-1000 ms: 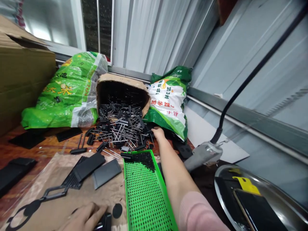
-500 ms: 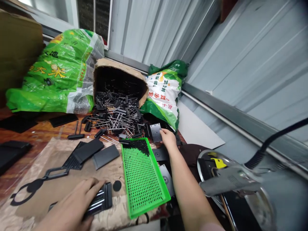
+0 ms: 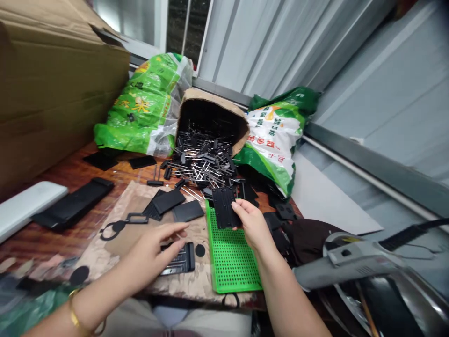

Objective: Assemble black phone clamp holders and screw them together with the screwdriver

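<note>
My right hand [image 3: 250, 222] pinches a flat black plate [image 3: 223, 206] by its right edge, above the upper part of a green perforated tray [image 3: 233, 264]. Left of the tray, my left hand [image 3: 163, 245] hovers with thumb and fingers apart and nothing between them. Beneath it lies a black ribbed part [image 3: 185, 257], partly covered by the hand. A small black disc [image 3: 200, 250] rests between that part and the tray. Several dark flat plates [image 3: 169, 201] lie overlapping beyond my left hand.
A cardboard box [image 3: 210, 96] spills black pieces with metal pins [image 3: 206, 164]. Green bags [image 3: 140, 107] flank it. A grey-handled tool [image 3: 340, 264] lies at the right, a long black case [image 3: 75, 201] and a white object [image 3: 31, 203] at the left.
My right hand has brought the plate from beside the tray to above it. My left hand has lifted off the ribbed part. The view has shifted left.
</note>
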`<act>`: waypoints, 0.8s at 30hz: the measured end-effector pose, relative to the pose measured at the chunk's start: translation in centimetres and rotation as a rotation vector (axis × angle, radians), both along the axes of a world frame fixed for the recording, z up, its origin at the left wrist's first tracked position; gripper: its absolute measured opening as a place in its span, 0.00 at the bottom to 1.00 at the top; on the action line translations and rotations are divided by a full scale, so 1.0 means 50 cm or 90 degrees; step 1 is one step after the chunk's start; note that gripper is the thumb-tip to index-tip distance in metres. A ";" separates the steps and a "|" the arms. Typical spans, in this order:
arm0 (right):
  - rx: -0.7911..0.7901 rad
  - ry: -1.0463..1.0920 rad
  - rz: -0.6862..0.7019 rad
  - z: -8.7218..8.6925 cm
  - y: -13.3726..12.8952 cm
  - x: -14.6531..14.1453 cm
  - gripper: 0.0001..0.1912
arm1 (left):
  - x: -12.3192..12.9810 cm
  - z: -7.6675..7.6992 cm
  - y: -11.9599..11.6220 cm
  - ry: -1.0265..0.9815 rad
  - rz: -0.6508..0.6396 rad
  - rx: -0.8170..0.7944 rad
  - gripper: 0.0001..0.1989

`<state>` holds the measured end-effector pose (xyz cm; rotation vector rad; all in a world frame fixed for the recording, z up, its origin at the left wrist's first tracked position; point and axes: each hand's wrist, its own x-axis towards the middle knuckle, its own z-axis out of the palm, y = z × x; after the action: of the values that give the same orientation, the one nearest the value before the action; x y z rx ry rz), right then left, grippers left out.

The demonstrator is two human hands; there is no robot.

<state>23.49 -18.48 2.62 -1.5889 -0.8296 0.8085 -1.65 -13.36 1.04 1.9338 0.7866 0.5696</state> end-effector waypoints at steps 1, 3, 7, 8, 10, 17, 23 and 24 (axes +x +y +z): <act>0.001 0.011 0.026 0.001 -0.001 -0.019 0.18 | 0.006 0.011 0.001 -0.038 0.010 -0.065 0.20; -0.004 0.029 0.072 0.003 -0.004 -0.054 0.19 | 0.017 0.027 0.002 -0.116 0.044 -0.178 0.23; 0.003 0.003 0.125 0.002 -0.016 -0.119 0.16 | 0.027 0.033 0.007 -0.223 0.085 -0.343 0.21; 0.023 -0.040 0.132 0.003 -0.020 -0.132 0.15 | 0.025 0.033 0.010 -0.228 0.092 -0.366 0.17; 0.077 -0.128 0.158 0.004 -0.026 -0.152 0.14 | 0.015 0.031 0.016 -0.246 0.108 -0.396 0.12; -0.046 0.158 0.385 0.001 -0.022 -0.172 0.27 | -0.038 0.026 0.028 -0.315 0.129 -0.403 0.16; -0.075 0.168 0.477 -0.012 -0.033 -0.171 0.29 | -0.073 0.005 0.022 -0.314 0.111 -0.416 0.17; -0.052 0.081 0.465 -0.015 -0.037 -0.168 0.29 | -0.081 0.003 0.018 -0.314 0.121 -0.401 0.18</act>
<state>15.07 -20.33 1.89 -1.2762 -1.3198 1.4549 -5.73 -12.45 1.20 1.0896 0.7174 0.7657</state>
